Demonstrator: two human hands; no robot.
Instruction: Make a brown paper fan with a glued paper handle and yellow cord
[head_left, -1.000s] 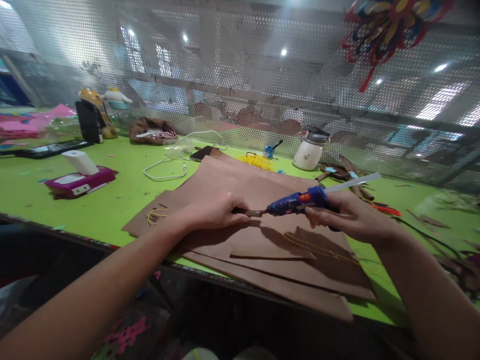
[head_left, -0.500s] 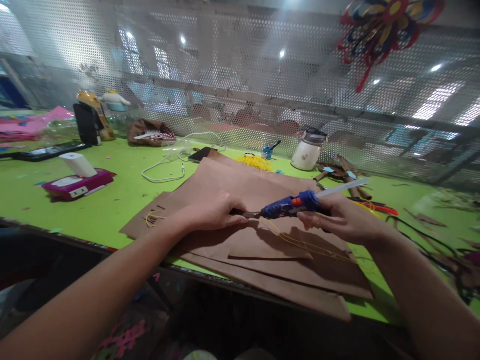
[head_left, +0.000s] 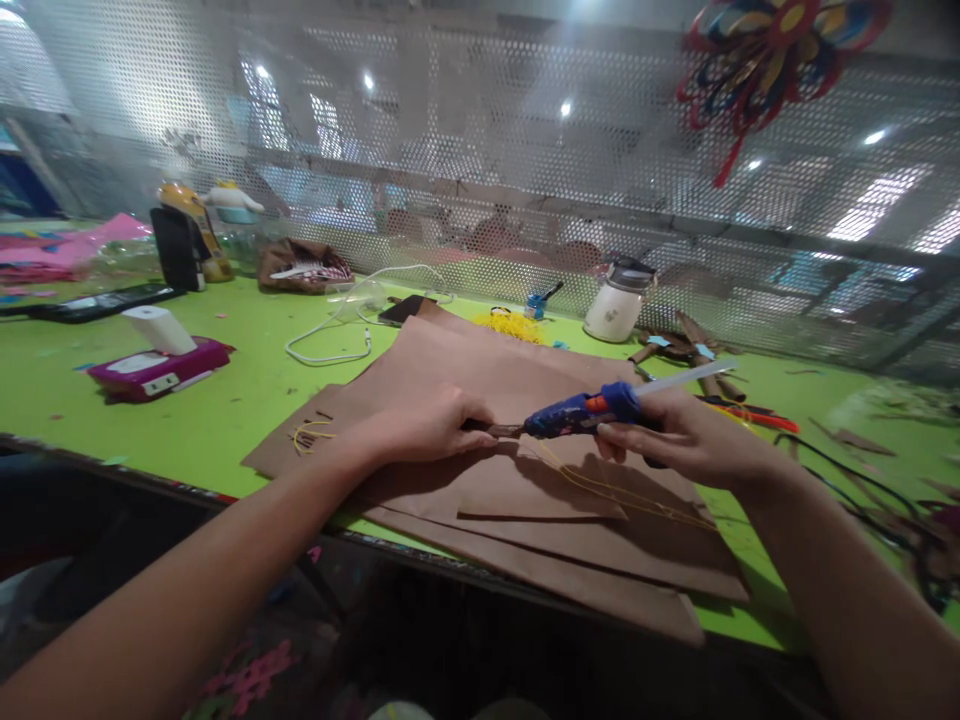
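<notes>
My right hand (head_left: 679, 435) is wrapped round a blue hot glue gun (head_left: 581, 412), a clear glue stick (head_left: 690, 375) jutting from its rear. The gun's nozzle points left and meets a thin brown strip (head_left: 504, 431), pinched between the thumb and fingers of my left hand (head_left: 439, 425). Whether the nozzle touches the strip or is just above it I cannot make out. Beneath both hands lie stacked brown paper sheets (head_left: 465, 355). Yellow string (head_left: 600, 487) trails across them below the gun, and a small loop of yellow string (head_left: 306, 436) with dark bits lies near my left wrist.
A purple power strip (head_left: 161, 370) with a white plug sits at left on the green table (head_left: 255, 340). Behind the paper are a white cable (head_left: 322, 358), yellow shreds (head_left: 510, 324) and a white jar (head_left: 616, 305). Orange-handled scissors (head_left: 772, 420) and black cords (head_left: 847, 490) lie at right.
Almost nothing differs. The whole view has shifted very slightly, while both hands keep their hold on the glue gun and the brown strip.
</notes>
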